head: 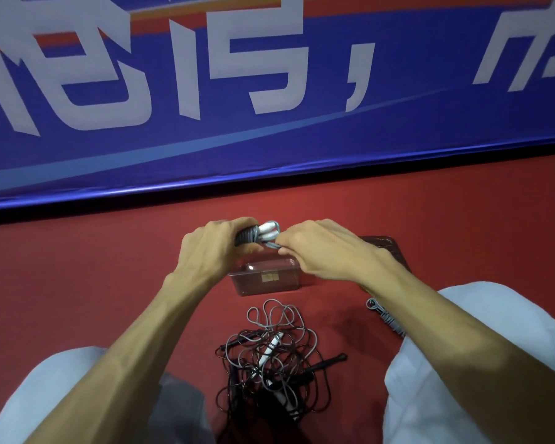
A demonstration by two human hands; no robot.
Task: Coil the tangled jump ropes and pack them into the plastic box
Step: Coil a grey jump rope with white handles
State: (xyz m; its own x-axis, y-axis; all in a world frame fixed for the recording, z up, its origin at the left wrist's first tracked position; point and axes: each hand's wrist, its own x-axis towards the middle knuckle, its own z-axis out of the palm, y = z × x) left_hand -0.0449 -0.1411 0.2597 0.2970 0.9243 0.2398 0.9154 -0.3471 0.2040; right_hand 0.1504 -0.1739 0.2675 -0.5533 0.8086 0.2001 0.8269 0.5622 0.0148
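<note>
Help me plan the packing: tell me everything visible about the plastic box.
The plastic box is a clear, shallow rectangular tub with rounded corners, open-topped and upright on the red surface. It looks empty; a small tan label shows on it. It sits just beyond the tangled jump ropes, apart from them, and the right hand hides its far right corner.

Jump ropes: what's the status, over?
Left hand grips coiled grey rope; right hand pinches its tail. Plastic box open, just below hands. Tangled pile lies nearer the person; nothing blocks the box.
</note>
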